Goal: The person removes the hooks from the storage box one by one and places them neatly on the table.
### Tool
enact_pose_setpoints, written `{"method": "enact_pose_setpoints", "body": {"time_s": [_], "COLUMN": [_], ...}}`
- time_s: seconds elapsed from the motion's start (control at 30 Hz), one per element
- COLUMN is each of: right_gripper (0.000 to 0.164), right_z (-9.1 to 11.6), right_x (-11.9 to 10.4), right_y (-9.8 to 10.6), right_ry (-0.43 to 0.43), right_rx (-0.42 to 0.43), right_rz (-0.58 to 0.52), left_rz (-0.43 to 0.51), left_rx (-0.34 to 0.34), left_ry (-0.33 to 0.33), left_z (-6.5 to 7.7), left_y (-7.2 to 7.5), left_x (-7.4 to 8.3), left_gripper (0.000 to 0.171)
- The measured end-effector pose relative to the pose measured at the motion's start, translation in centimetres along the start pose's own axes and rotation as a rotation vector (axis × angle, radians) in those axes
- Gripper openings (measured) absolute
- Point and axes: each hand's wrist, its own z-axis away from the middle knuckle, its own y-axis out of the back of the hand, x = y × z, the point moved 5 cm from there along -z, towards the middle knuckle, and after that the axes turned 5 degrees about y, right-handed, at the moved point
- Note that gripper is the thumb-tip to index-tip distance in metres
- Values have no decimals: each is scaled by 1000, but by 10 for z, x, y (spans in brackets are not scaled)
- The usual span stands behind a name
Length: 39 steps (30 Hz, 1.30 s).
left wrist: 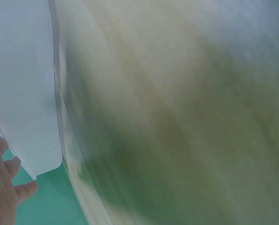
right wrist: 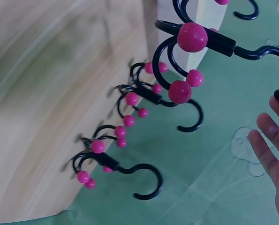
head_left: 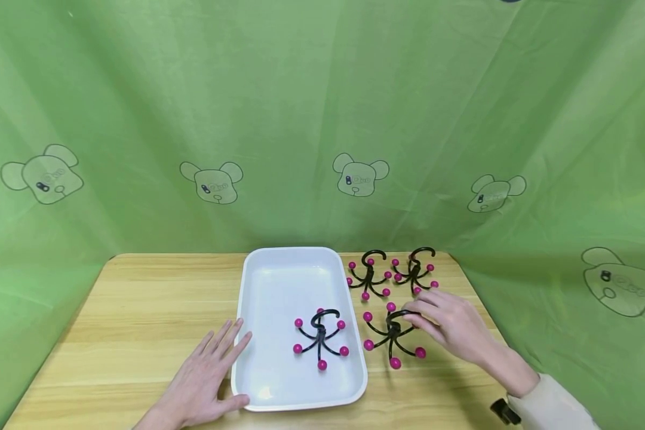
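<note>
My right hand (head_left: pixel 451 322) pinches the curved top of a black hook hanger (head_left: pixel 392 331), whose several arms end in pink balls. In the right wrist view this hanger (right wrist: pixel 219 42) looks raised off the table, its arms beside the tray. A similar hanger (head_left: pixel 321 337) stands hook-up inside the white tray (head_left: pixel 271 382), toward its right side. Behind my right hand, two more hangers, one on the left (head_left: pixel 369 278) and one on the right (head_left: pixel 415 272), stand on the table. My left hand (head_left: pixel 201 376) lies at the tray's left rim with its fingers spread; they reach the edge.
The wooden table (head_left: pixel 156 310) carries the tray near its middle. Green curtains (head_left: pixel 290 119) printed with bear heads hang behind the table and along both sides. On the right wrist sits a black strap or device (head_left: pixel 505 412) by the light sleeve (head_left: pixel 550 406).
</note>
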Motion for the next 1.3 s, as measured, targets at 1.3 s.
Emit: {"method": "enact_pose_setpoints", "body": {"time_s": [1.3], "right_gripper": [24], "right_z": [28], "right_x": [24], "right_y": [-64], "right_ry": [-79], "right_rx": [-79], "right_rz": [-52], "left_rz": [-7], "left_rx": [-13], "left_ry": [2], "left_z": [0], "left_y": [0], "left_x": [-1], "left_gripper": [108]}}
